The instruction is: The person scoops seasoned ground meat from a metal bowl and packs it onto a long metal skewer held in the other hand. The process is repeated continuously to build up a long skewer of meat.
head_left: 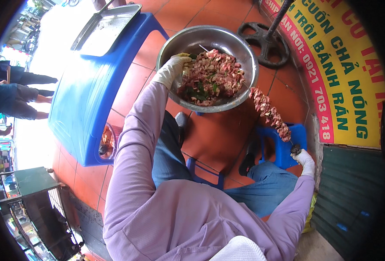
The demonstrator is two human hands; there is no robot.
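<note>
My left hand (175,69), in a pale glove, reaches over the left side of a wide metal basin (164,50). Its fingers stretch out against a heap of raw sliced meat (214,76) mixed with green leaves; the meat partly hides the fingertips. Low on the right, my gloved right hand (304,162) is closed around the dark lower end of a long skewer (295,149). Raw meat pieces (268,112) are threaded thickly along it. The skewer slants up and left, its upper end at the basin's right rim. A thin pale stick (203,48) shows inside the basin.
A blue plastic table (84,91) stands at the left, bearing a metal tray (107,32). A blue stool (299,135) is beside my right hand. A dark round stand base (264,45) adjoins the basin. A yellow-and-red sign (331,56) lines the right. People (16,93) are at far left.
</note>
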